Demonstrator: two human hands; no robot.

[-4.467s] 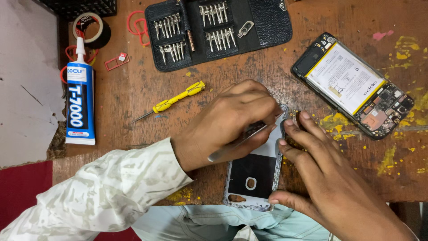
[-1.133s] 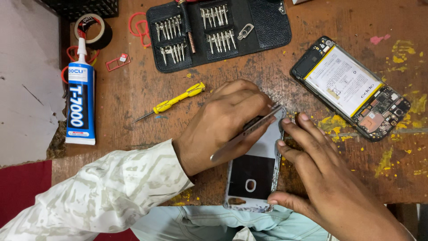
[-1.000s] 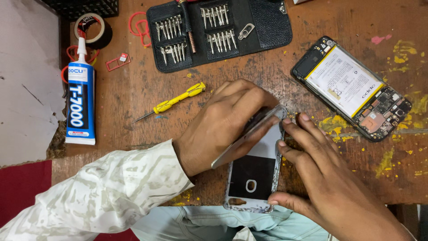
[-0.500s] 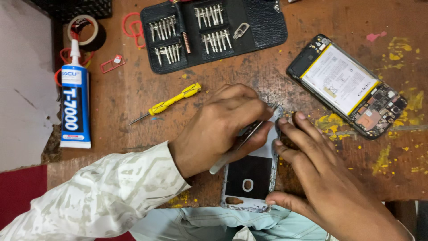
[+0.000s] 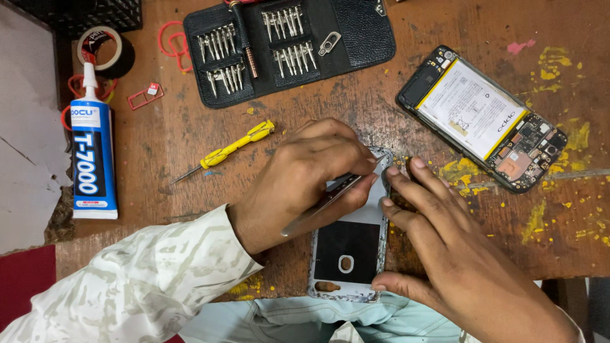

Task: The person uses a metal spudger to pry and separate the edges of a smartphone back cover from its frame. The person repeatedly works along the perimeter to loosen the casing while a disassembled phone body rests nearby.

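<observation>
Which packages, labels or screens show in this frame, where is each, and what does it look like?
White glue tube with blue label: far left, lying lengthwise, nozzle pointing away.
Opened black phone with white, yellow-edged battery label: upper right, lying diagonally, circuit board exposed.
Black zip tool case of metal bits: top centre, open.
Pale phone back cover with black panel: bottom centre, under both hands.
No lit screen.

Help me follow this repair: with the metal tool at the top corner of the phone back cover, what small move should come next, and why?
Probably slide the tweezers a little further along the top edge of the back cover. The left hand has their tip at the cover's top right corner, where bits of residue seem to cling, while the right hand steadies the cover's right side on the wooden table.
</observation>
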